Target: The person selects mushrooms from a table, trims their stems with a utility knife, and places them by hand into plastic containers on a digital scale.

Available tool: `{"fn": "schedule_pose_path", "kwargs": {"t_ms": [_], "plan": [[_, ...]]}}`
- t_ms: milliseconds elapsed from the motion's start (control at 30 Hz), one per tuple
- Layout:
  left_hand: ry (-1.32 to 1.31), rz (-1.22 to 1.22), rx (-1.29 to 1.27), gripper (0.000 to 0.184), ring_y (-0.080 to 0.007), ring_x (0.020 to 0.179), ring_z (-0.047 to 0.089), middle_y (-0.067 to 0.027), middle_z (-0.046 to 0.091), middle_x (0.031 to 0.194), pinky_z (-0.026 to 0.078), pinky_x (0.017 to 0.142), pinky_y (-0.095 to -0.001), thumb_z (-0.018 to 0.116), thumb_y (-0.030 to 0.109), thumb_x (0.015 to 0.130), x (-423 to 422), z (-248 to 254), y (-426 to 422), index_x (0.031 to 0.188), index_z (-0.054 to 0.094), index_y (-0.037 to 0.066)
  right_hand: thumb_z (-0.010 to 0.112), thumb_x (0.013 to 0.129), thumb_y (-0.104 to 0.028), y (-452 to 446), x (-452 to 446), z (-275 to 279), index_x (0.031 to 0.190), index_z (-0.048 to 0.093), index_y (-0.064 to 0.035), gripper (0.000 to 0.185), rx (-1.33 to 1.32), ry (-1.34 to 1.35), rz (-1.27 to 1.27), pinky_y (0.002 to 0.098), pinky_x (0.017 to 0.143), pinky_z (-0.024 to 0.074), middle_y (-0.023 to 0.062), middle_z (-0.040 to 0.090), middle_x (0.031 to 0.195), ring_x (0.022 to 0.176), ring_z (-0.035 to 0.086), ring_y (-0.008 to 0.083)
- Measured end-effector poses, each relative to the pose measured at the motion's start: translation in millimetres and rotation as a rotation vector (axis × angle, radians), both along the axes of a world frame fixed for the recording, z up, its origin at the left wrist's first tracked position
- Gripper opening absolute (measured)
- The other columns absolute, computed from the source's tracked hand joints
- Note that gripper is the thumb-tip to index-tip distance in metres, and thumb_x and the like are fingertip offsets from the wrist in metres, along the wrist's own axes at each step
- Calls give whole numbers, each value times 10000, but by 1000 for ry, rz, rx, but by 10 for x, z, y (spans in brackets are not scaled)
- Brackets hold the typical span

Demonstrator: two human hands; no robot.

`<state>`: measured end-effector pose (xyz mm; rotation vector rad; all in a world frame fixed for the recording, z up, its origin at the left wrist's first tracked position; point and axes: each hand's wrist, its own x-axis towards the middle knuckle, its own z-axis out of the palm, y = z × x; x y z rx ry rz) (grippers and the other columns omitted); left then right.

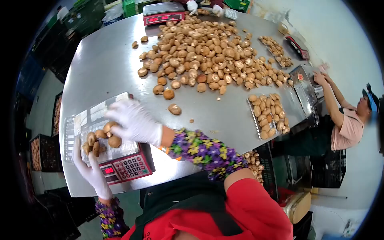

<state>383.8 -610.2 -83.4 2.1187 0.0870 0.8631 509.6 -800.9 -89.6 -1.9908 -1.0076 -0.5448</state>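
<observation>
Both my hands wear white gloves, over a red scale [126, 168] with a keypad. My right hand [134, 122] reaches across from the right, its fingers curled at several brown mushrooms [114, 141] above the scale's tray. My left hand [90, 170] is at the left side of the same mushrooms, thumb and fingers apart around them. Clear plastic trays [90, 114] lie on and behind the scale. A large pile of mushrooms [204, 52] covers the far middle of the metal table [104, 60]. One loose mushroom [174, 109] lies right of my right hand.
A filled tray of mushrooms [264, 116] lies at the right, with another [276, 50] behind it. A second scale [163, 14] stands at the far edge, near a co-worker's gloved hands [192, 7]. Another person [346, 124] works by a machine [304, 90] at the right.
</observation>
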Motion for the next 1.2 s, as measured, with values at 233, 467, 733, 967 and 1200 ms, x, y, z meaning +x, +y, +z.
{"fn": "schedule_pose_path", "kwargs": {"t_ms": [233,467,733,967,1200], "plan": [[263,-675,-85,338,-291,972,623,-159,643,1080,489,879,-365,654,-2,764,-328,47,-1284,1102,650,10,581,852,-153,-2434,576,-841,1063,651,-87,232,-36,44,-866,441,899,462,142,627,1089,1045,561,338],[481,-961,-311,244,-251,956,659,-133,680,1029,504,873,-324,611,4,866,222,-261,-2365,1104,665,17,619,856,-364,-3032,822,-989,1332,551,-119,540,-425,247,-852,442,974,455,123,559,1312,1147,524,359],[689,-891,-470,214,-158,1019,654,-95,698,1072,503,895,-283,603,78,931,695,-613,-2854,1127,665,16,724,751,-452,-2889,811,-827,1291,569,-127,649,-492,474,-694,436,944,489,155,507,1239,1163,508,345],[156,-278,-194,214,-275,962,638,-116,653,1018,500,881,-357,619,91,892,1420,-1023,-2932,1099,667,65,721,766,-225,-2838,4,-939,1139,654,-155,384,-255,204,-560,401,892,504,94,592,1112,1078,546,305],[375,-485,322,275,-348,961,625,-161,637,1023,492,834,-422,657,212,888,1750,-1300,-2835,1129,648,81,628,842,-79,-3028,-336,-1220,1116,656,-61,275,122,177,-891,409,944,443,120,607,1105,1051,555,294]]}}
